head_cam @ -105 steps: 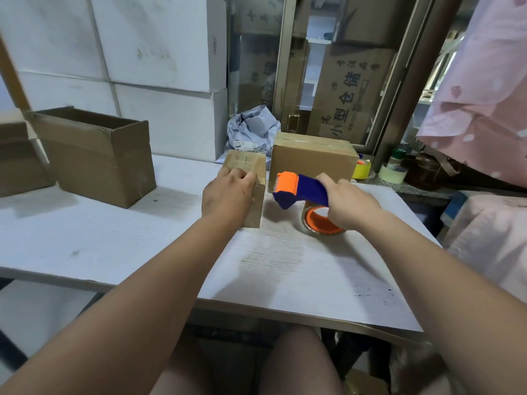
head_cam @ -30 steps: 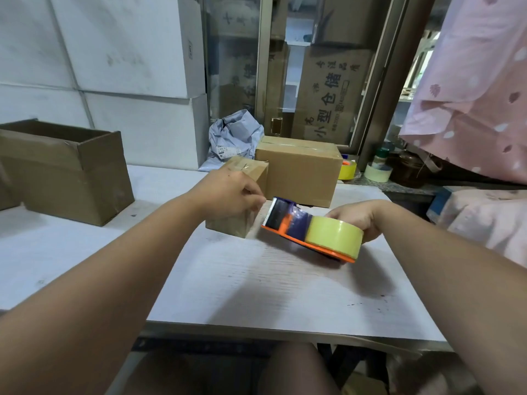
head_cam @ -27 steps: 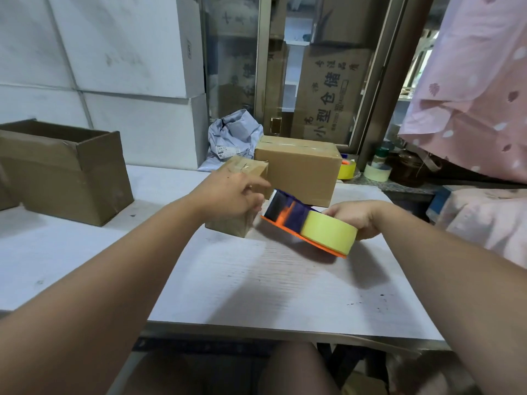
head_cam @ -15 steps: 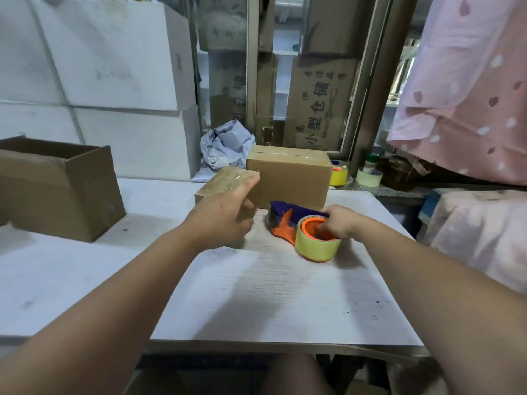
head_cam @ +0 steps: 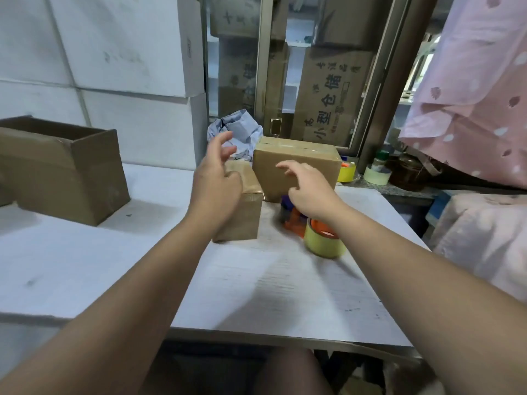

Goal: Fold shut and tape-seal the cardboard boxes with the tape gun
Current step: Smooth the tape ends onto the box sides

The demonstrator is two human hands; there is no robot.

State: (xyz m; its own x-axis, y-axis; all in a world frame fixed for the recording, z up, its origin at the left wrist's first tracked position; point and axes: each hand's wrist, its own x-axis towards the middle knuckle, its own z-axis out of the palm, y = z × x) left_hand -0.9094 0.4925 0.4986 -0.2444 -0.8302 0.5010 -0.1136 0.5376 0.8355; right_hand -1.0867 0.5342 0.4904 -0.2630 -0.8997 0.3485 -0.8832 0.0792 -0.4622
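A small taped cardboard box [head_cam: 245,215] stands on the white table [head_cam: 256,286] in the middle. My left hand [head_cam: 215,181] hovers over its top left with fingers spread, holding nothing. The orange and blue tape gun [head_cam: 296,220] with its yellow tape roll [head_cam: 323,242] lies on the table just right of the small box. My right hand [head_cam: 306,189] floats above the tape gun, fingers apart and empty. A larger sealed brown box [head_cam: 302,158] stands behind both hands.
An open-topped cardboard box [head_cam: 60,169] sits at the left of the table. White cartons [head_cam: 119,52] are stacked behind it. A crumpled grey bag [head_cam: 236,132] lies at the back. Tape rolls [head_cam: 376,175] rest on a ledge at the right, under pink cloth [head_cam: 470,95].
My right hand laid the tape gun down on the table and let go of it. My left hand released the small box. Both hands rose and opened.
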